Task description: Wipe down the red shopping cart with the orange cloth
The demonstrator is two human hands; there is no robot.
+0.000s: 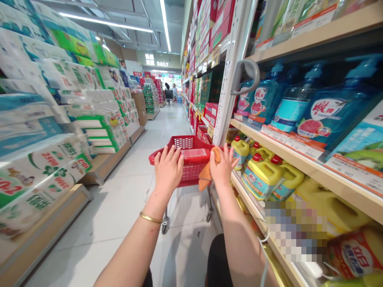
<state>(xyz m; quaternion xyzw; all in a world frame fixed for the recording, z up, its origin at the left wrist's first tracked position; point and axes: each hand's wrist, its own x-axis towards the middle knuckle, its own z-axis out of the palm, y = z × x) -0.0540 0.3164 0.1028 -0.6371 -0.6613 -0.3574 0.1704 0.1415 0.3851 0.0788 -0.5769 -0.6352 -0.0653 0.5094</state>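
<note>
A red shopping cart (pixel 190 175) stands in front of me in the aisle. My left hand (pixel 169 168) lies palm down at the left of its red handle (pixel 193 160), fingers apart. At the right end of the handle is my right hand (pixel 222 165), with its fingers spread. An orange cloth (pixel 205 177) hangs over the handle beside and partly behind my right hand; I cannot tell whether the palm presses on it. Neither hand is wrapped round anything.
Stacks of tissue packs (pixel 38 179) line a low platform on the left. Shelves (pixel 299 155) on the right hold blue pump bottles (pixel 326 115) and yellow jugs (pixel 260 175), close to the cart. People (pixel 174 92) are far down the aisle.
</note>
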